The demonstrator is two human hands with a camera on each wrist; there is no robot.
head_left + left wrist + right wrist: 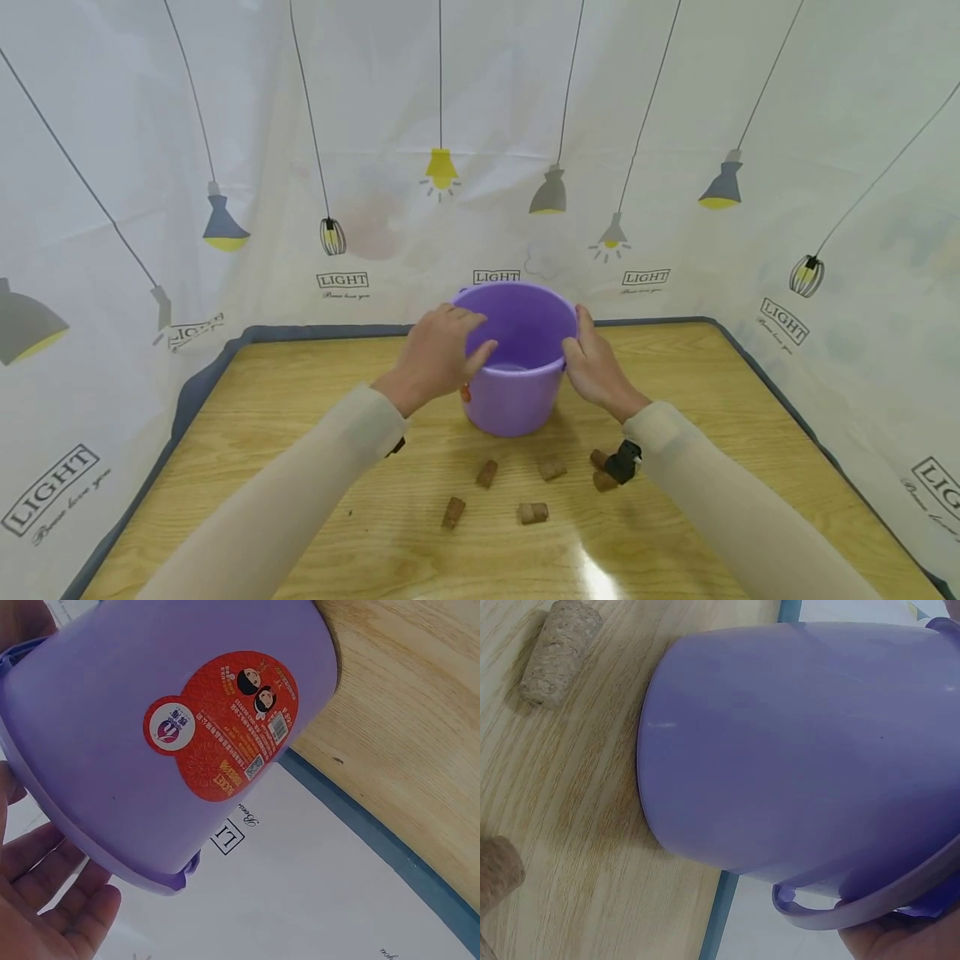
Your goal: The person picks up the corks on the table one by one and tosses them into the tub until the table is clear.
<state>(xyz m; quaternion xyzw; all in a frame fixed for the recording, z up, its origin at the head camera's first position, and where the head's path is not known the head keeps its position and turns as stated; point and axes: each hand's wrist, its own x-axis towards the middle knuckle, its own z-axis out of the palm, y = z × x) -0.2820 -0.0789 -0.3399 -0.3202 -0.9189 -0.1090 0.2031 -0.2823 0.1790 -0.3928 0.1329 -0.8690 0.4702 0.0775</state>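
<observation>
A purple bucket [516,400] stands on the wooden table, its mouth facing up and toward me. My right hand [597,367] grips the rim on its right side, fingers outside and thumb at the edge. In the right wrist view the bucket's purple handle [885,904] runs along the rim close to those fingers. My left hand [438,352] is at the left rim, thumb and fingers spread and loosely bent around the edge. The left wrist view has these fingers [64,889] beside the rim, and a red sticker [232,727] on the bucket wall.
Several corks lie on the table in front of the bucket, among them one cork [487,473] near its base and another cork [533,512] closer to me. Two corks [604,481] lie partly behind my right wrist strap. A white printed curtain [495,225] surrounds the table.
</observation>
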